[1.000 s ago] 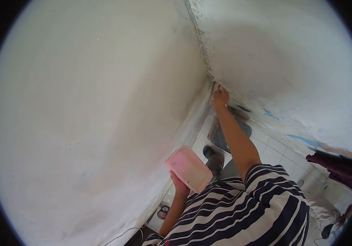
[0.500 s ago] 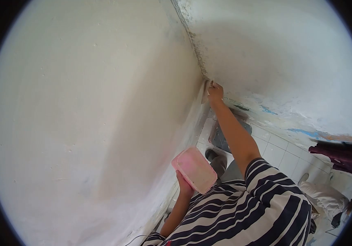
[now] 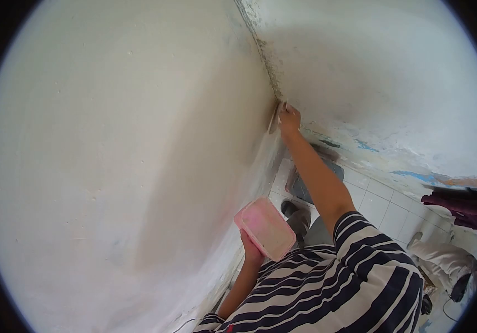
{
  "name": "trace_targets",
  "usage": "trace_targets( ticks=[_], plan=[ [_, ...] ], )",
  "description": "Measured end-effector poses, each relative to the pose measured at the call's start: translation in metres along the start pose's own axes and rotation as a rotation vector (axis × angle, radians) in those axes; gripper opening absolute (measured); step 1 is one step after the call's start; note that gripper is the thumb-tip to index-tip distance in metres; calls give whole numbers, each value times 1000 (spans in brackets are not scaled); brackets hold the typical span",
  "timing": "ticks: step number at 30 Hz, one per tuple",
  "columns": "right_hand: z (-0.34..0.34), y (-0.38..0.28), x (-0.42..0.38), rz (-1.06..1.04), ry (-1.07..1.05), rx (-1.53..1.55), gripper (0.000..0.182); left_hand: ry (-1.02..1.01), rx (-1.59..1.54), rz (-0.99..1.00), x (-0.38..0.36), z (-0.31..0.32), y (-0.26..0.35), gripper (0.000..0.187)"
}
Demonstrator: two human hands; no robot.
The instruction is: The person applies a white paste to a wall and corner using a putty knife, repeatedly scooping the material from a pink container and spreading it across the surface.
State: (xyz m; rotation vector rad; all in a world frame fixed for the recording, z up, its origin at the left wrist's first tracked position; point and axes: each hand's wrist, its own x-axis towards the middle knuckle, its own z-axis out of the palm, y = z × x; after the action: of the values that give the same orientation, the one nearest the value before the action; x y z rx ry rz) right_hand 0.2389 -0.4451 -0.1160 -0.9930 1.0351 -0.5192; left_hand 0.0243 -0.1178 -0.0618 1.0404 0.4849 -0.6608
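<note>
My left hand [image 3: 251, 248] holds a pink plastic container [image 3: 265, 228] from its lower left side, with pale residue inside. My right hand [image 3: 289, 120] is stretched out to the corner where two walls meet, its fingers closed round a flat scraper-like tool [image 3: 274, 121]. The tool's blade lies along the left wall [image 3: 194, 133], just beside the rough corner seam [image 3: 263, 55]. Part of the tool is hidden by the fingers.
The right wall [image 3: 371, 72] has peeling blue and orange patches low down. Below are white floor tiles [image 3: 374, 208], a grey stool-like object [image 3: 305, 188], my shoe [image 3: 288, 208] and dark red cloth [image 3: 460, 211]. Another person's pale-trousered leg [image 3: 443, 255] shows at the lower right.
My right hand and its tool have moved slightly up along the corner. The container in my left hand has barely shifted.
</note>
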Motion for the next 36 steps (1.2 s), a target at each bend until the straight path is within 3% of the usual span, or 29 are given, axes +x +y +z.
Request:
trace_targets(
  ticks=[2, 3, 5, 6, 8, 11, 16, 20, 22, 23, 25, 26, 28, 31, 32, 34, 36],
  plan=[
    [-2, -20, 0, -71, -205, 110, 21, -40, -33, 7, 3, 1, 0, 74],
    [-6, -20, -9, -76, -202, 113, 21, -46, -32, 7, 4, -1, -1, 74],
    [-20, -17, -32, -335, 63, -45, 18, -82, 36, 15, 7, -6, -2, 74],
    [-25, 3, -24, -341, 61, -46, 18, -86, 32, 17, 9, -5, -1, 74],
    [-31, 51, -4, -113, 86, 124, 16, -124, -8, 19, 11, -7, 0, 74],
    [-10, 61, 19, 10, 20, 279, 15, -118, 39, 21, 9, -7, 0, 73],
    [-7, -40, -7, -76, -168, 281, 13, -67, -1, 9, 7, -6, -3, 73],
    [-50, -62, -44, -74, -336, 423, 13, 23, 6, 25, -3, 3, 5, 73],
    [-54, -19, -23, -158, -145, 276, 12, 23, -33, 22, -2, -5, 3, 73],
    [-45, -9, -15, -159, -156, 275, 12, 15, -64, 9, -1, -7, 2, 73],
    [-23, -1, -5, 52, 116, 178, 12, 40, -74, -2, -3, -3, 1, 74],
    [-13, -4, 2, 51, 109, 177, 12, 62, -79, -17, -4, 1, 0, 74],
    [10, -20, 5, 0, -130, 196, 15, 58, -62, 9, -3, 4, -7, 74],
    [31, -76, -28, -173, -228, 150, 14, 60, -48, 31, -11, 16, -10, 74],
    [25, -85, -32, -178, -228, 146, 14, 60, -57, 37, -12, 23, -10, 74],
    [7, -94, -39, -529, -139, -234, 18, 27, -70, 47, -11, 30, -10, 74],
    [-17, -73, -34, -570, -79, -183, 27, -4, -81, 70, -10, 35, -10, 74]
  ],
)
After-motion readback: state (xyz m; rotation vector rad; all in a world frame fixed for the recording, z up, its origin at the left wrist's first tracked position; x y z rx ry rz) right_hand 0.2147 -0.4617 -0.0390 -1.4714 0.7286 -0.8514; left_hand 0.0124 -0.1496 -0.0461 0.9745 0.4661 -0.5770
